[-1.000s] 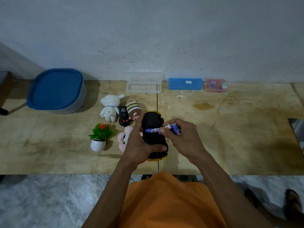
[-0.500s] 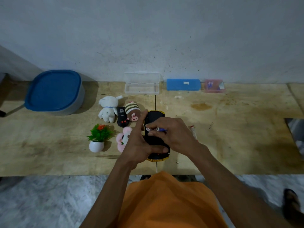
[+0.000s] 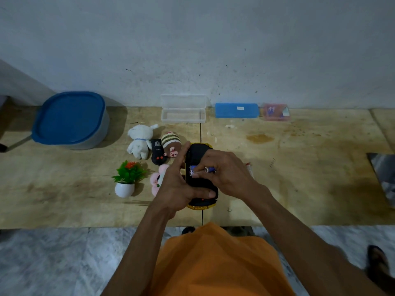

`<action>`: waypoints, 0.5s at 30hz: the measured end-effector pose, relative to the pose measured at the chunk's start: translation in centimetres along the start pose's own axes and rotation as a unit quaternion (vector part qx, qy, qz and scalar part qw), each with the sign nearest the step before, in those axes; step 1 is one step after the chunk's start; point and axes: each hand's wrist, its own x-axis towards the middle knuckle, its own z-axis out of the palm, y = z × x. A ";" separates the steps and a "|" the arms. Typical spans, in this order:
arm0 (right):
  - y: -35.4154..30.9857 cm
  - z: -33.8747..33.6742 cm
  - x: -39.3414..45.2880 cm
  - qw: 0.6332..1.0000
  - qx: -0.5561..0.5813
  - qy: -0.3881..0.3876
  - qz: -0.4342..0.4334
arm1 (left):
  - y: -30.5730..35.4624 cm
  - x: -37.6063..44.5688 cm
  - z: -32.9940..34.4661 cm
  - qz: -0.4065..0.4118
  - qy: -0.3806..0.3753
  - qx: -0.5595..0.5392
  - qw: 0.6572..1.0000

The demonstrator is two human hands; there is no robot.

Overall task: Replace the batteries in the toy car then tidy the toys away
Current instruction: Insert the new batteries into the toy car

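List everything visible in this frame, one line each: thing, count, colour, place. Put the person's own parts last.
toy car: 1, black underside with yellow trim, upturned at the table's front middle, held
batteries: at least 2, blue and silver, at the car's underside
lidded tub: 1, blue lid, back left
clear case: 1, transparent, open, by the wall
blue case: 1, right of the clear case
pink box: 1, right of the blue case
white plush: 1, left of the car
remote: 1, black, beside the white plush
striped plush: 1, brown and cream
pink plush: 1, partly hidden by the left hand
potted plant: 1, green, white pot
table: 1, tan wood
left hand: grips the car
right hand: pinches the batteries
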 end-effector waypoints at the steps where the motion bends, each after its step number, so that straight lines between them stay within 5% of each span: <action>1: -0.2 0.0 -0.1 1.000 -0.010 0.003 0.006 | 0.1 0.0 0.0 0.002 -0.002 0.004 1.000; 10: -1.2 0.8 -1.2 0.996 -0.085 0.005 0.035 | -0.3 -0.3 0.1 -0.003 -0.004 0.008 1.000; 13: -1.8 0.3 -1.4 0.988 0.065 0.058 0.129 | -0.1 -0.5 0.0 -0.008 0.003 -0.006 1.000; 15: -2.3 -0.4 -1.7 0.950 0.212 0.046 0.227 | -0.3 -0.6 -0.5 -0.012 0.010 -0.016 1.000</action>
